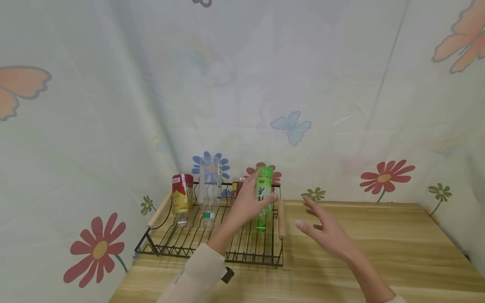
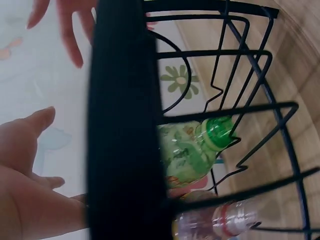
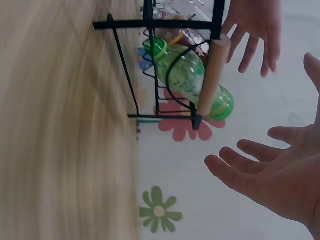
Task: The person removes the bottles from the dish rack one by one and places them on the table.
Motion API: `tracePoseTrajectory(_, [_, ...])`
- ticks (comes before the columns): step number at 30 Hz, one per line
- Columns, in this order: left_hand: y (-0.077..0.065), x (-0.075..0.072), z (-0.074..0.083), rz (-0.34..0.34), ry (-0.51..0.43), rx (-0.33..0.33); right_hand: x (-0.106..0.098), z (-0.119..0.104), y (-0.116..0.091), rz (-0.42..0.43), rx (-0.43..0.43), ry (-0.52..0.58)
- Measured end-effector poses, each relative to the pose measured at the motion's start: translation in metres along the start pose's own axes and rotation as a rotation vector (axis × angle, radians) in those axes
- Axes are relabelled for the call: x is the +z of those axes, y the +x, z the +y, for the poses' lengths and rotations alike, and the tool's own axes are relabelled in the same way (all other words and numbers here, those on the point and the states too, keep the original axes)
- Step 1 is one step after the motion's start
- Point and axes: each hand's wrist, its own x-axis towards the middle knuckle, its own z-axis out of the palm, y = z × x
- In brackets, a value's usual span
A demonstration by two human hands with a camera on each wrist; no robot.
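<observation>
An upside-down green plastic tea bottle stands at the right end of a black wire rack, its green cap pointing down. My left hand is over the rack, fingers spread, overlapping the bottle in the head view; the right wrist view shows a gap between them. To the right of the rack, my right hand hovers above the table, holding nothing, its fingers apart and slightly bent. Both palms face each other loosely.
Also upended in the rack are a red-and-gold container, a clear bottle and a dark-labelled bottle, partly hidden by my left hand. Wooden handles flank the rack. It stands on a wood-grain table, before a flower-patterned curtain.
</observation>
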Motion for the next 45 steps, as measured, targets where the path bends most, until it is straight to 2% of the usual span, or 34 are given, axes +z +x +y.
tracePoseTrajectory(7, [0.002, 0.013, -0.008, 0.009, -0.036, -0.107, 0.028, 0.001, 0.002, -0.049, 0.154, 0.172])
tracePoseTrajectory(12, [0.005, 0.02, -0.014, -0.006, -0.051, -0.116, 0.046, 0.002, 0.005, -0.061, 0.243, 0.358])
tracePoseTrajectory(19, [0.012, 0.024, -0.018, -0.037, -0.085, -0.111, 0.062, 0.002, 0.004, -0.085, 0.361, 0.489])
tracePoseTrajectory(22, [0.012, 0.026, -0.02, -0.036, -0.077, -0.141, 0.068, 0.003, 0.004, -0.089, 0.38, 0.544])
tracePoseTrajectory(30, [0.014, 0.033, -0.021, -0.031, -0.053, -0.182, 0.084, 0.009, -0.001, -0.058, 0.384, 0.591])
tracePoseTrajectory(36, [0.016, 0.039, -0.02, -0.024, 0.039, -0.241, 0.085, 0.011, -0.002, -0.055, 0.386, 0.647])
tracePoseTrajectory(42, [0.019, 0.046, -0.019, -0.033, 0.176, -0.224, 0.084, 0.01, -0.001, -0.048, 0.399, 0.647])
tracePoseTrajectory(45, [0.017, 0.046, -0.015, -0.064, 0.187, -0.231, 0.083, 0.011, -0.002, -0.047, 0.399, 0.645])
